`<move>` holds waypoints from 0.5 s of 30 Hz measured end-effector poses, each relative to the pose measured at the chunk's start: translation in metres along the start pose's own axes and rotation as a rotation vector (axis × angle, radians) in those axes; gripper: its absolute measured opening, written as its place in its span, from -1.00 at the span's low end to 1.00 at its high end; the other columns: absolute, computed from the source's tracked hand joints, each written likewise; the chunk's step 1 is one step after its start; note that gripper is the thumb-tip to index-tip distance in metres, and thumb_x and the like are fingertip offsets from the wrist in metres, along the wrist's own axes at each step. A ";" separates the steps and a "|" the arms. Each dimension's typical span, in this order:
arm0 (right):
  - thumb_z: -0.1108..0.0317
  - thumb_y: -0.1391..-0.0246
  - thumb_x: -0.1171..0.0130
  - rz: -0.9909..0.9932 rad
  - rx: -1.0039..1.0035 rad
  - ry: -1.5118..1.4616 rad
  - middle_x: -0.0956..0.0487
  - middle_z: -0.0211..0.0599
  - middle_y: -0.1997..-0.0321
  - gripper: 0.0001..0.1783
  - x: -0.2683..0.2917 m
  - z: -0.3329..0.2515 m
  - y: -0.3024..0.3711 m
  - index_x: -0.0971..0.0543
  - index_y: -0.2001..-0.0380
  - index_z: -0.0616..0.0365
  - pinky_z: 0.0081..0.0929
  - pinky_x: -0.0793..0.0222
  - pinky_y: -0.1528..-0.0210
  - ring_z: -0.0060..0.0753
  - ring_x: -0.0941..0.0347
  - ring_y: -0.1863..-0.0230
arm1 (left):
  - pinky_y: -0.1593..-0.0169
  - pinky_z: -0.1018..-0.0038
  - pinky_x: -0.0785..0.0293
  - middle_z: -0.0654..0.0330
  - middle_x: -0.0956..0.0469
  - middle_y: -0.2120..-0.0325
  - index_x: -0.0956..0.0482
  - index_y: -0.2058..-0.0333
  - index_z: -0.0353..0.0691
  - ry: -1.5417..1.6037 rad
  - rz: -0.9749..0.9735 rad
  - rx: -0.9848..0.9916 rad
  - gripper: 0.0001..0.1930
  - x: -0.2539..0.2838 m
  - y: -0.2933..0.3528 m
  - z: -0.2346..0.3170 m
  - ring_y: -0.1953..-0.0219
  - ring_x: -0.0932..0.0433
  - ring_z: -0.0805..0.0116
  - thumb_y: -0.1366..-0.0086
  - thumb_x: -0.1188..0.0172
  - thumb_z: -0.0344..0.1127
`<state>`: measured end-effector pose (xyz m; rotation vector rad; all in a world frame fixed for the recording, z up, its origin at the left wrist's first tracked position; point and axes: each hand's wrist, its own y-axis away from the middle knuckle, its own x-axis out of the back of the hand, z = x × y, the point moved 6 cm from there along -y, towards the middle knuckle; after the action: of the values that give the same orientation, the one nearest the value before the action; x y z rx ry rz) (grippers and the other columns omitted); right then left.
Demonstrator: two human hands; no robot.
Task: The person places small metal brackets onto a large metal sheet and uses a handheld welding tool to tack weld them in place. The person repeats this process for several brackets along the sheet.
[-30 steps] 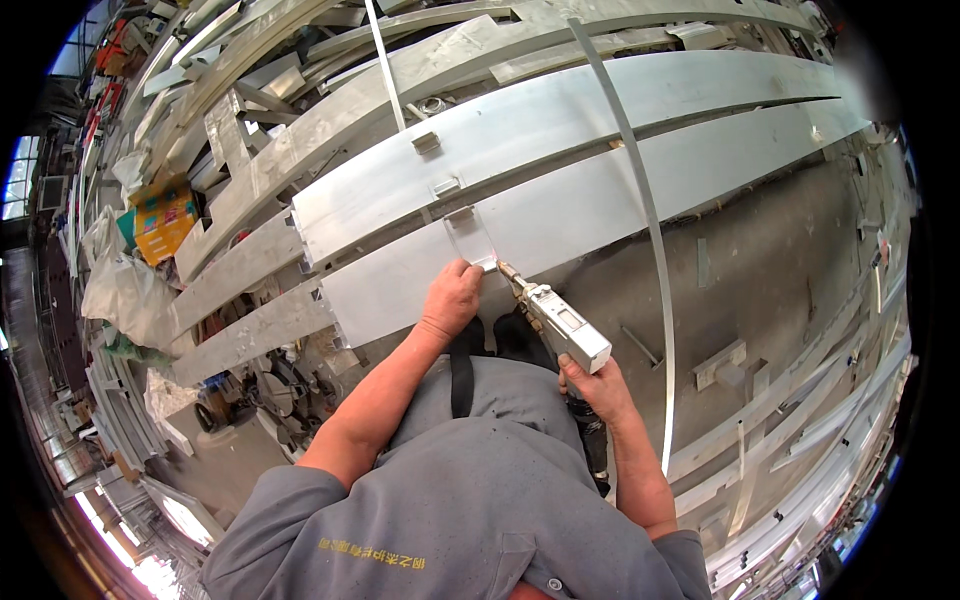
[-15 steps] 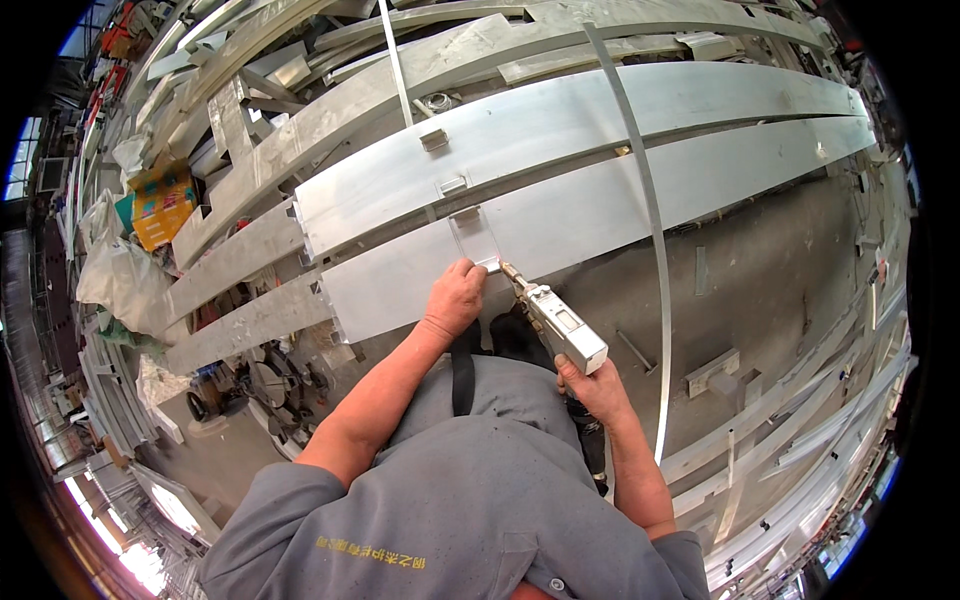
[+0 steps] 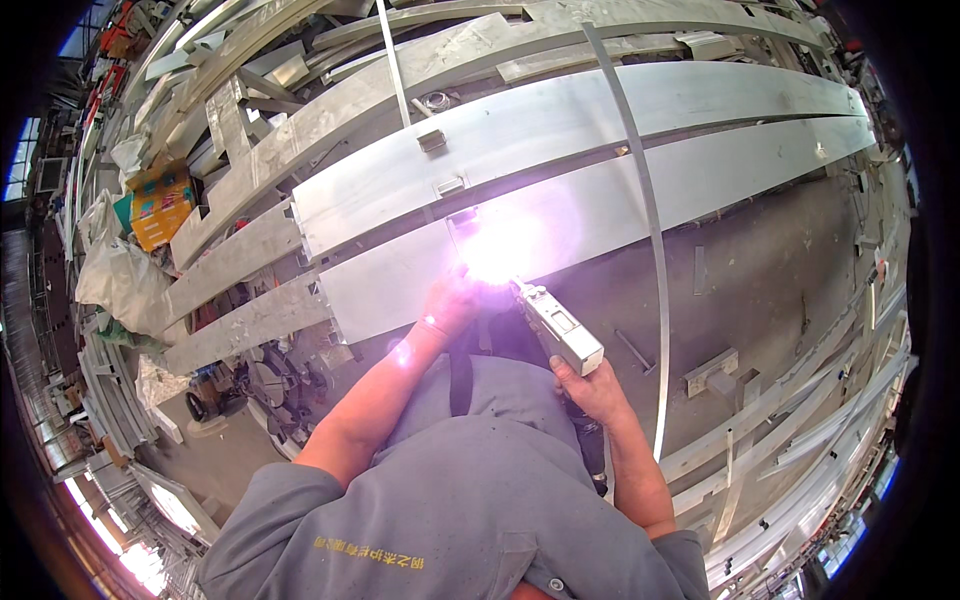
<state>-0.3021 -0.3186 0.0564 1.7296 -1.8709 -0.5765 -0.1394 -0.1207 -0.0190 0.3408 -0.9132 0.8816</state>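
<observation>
My right hand (image 3: 593, 388) is wrapped round the rear end of a silver, box-bodied welding gun (image 3: 562, 328). Its nozzle points up and left at the near edge of a long flat metal plank (image 3: 720, 185). A white and violet welding flash (image 3: 498, 245) burns at the tip and hides the spot being welded. Right beside the glow, my left hand (image 3: 450, 303) is closed at the plank's edge, its fingertips washed out; half a second ago they pinched a small metal bracket there. Two similar brackets (image 3: 431, 141) show on the second plank (image 3: 560, 125) behind.
A narrow metal strip (image 3: 652, 230) crosses over both planks to my right. Beams and scrap profiles (image 3: 300, 120) are heaped beyond. Plastic sheeting (image 3: 125, 270) and an orange bag (image 3: 160, 205) lie at left. Metal lengths (image 3: 790, 430) lie on the right; a small block (image 3: 712, 372) sits on the floor.
A bright welding flash has lit at the gun's tip, spilling violet light over the plank and my left hand. Both hands have stayed nearly in place.
</observation>
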 end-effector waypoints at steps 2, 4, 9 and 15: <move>0.00 -0.24 -0.27 0.003 -0.011 0.024 -0.61 -0.32 0.47 -0.47 0.000 0.003 -0.001 -0.59 0.04 0.32 -0.41 -0.46 0.37 -0.50 -0.51 0.46 | 0.27 0.06 -0.51 -0.09 -0.48 0.39 -0.46 0.37 -0.31 0.002 0.039 -0.016 -0.92 0.002 -0.001 0.002 0.34 -0.53 -0.14 -0.14 -0.14 -0.53; -0.01 -0.24 -0.27 -0.013 -0.025 0.026 -0.60 -0.32 0.47 -0.47 0.000 0.004 -0.001 -0.59 0.05 0.32 -0.42 -0.46 0.37 -0.50 -0.52 0.45 | 0.25 0.06 -0.52 -0.09 -0.48 0.39 -0.46 0.37 -0.32 0.012 0.081 -0.008 -0.92 0.004 -0.003 0.005 0.33 -0.53 -0.14 -0.13 -0.14 -0.53; 0.01 -0.24 -0.27 -0.010 -0.020 -0.007 -0.60 -0.34 0.49 -0.49 -0.001 -0.003 0.001 -0.60 0.07 0.32 -0.43 -0.46 0.37 -0.53 -0.51 0.46 | 0.24 0.07 -0.53 -0.08 -0.48 0.38 -0.46 0.36 -0.32 0.032 0.070 -0.012 -0.92 0.007 -0.005 0.007 0.32 -0.54 -0.13 -0.13 -0.14 -0.53; 0.08 -0.24 -0.30 0.042 -0.058 -0.080 -0.59 -0.39 0.47 -0.56 0.000 0.007 0.010 -0.61 0.11 0.31 -0.47 -0.44 0.37 -0.58 -0.49 0.47 | 0.22 0.18 -0.56 -0.04 -0.52 0.28 -0.55 0.24 -0.28 0.079 0.081 0.081 -0.80 0.013 -0.002 -0.002 0.28 -0.56 -0.06 -0.17 -0.31 -0.39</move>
<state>-0.3149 -0.3179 0.0572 1.6491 -1.9213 -0.6860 -0.1326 -0.1139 -0.0095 0.3378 -0.8244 1.0020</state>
